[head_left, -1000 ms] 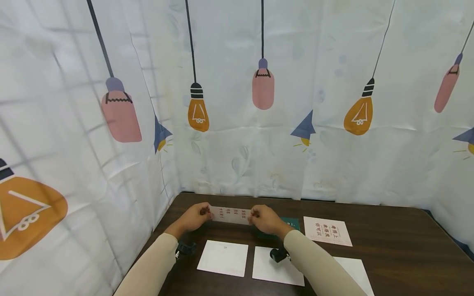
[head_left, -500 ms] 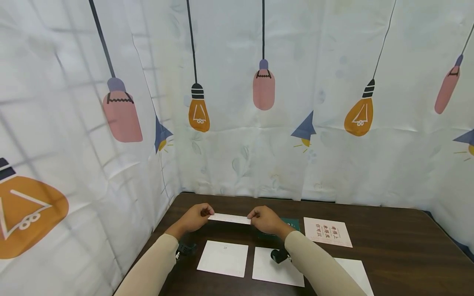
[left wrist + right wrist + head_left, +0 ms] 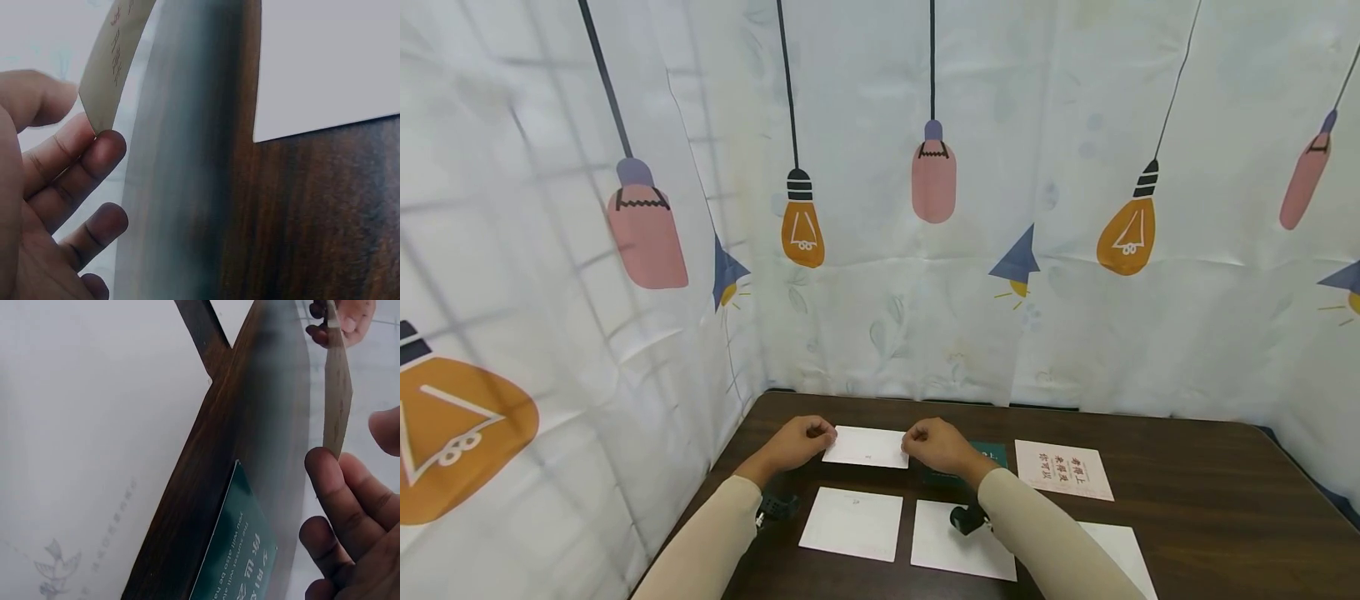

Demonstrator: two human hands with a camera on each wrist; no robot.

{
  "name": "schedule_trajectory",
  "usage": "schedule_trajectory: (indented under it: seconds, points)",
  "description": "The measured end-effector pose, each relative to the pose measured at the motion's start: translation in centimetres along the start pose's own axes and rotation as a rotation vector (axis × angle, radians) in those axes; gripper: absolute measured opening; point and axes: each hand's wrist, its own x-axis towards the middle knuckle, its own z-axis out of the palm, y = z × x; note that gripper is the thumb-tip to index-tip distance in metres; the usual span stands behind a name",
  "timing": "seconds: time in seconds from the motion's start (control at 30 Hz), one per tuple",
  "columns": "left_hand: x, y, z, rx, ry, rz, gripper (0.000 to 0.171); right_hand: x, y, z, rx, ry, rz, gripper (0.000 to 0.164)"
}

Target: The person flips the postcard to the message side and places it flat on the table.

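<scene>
A white card [image 3: 867, 447] is held by its two short ends above the far left part of the table, between my hands. My left hand [image 3: 796, 443] pinches its left end; my right hand [image 3: 942, 446] grips the right end. The head view shows the card's plain side with a tiny mark. Reddish handwriting-like characters appear on its other side in the left wrist view, where the card [image 3: 115, 69] bows slightly near the fingertips. In the right wrist view the card [image 3: 337, 394] is almost edge-on.
Below my hands lie a white card [image 3: 852, 525], a second [image 3: 951, 546] and a third [image 3: 1116, 550], partly under the right sleeve. A green card [image 3: 991, 452] sits behind the right wrist. Right of it lies a card with red characters [image 3: 1063, 469]. Printed curtains surround the dark table [image 3: 1210, 492].
The held card has turned over between my hands: its red-lettered side faced the head camera, then it was almost edge-on, and now the plain white side shows. The hands have barely shifted.
</scene>
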Motion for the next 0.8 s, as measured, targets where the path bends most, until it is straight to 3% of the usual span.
schedule_trajectory:
  seconds: [0.17, 0.4, 0.57, 0.8]
  points:
    - [-0.08, -0.27, 0.23, -0.006, -0.026, 0.013, 0.023, -0.02, 0.11, 0.31, -0.03, 0.021, 0.024, 0.016]
    - [-0.09, -0.29, 0.34, -0.009, -0.035, 0.032, 0.032, 0.09, 0.32, 0.6, -0.046, 0.027, 0.038, 0.029]
    - [-0.06, -0.15, 0.48, -0.003, -0.032, 0.046, 0.029, 0.09, 0.34, 0.58, -0.054, 0.02, 0.029, 0.038]
    - [-0.24, -0.22, 1.03, 0.05, -0.011, -0.009, 0.021, -0.08, 0.26, 0.9, -0.064, 0.02, 0.025, 0.039]
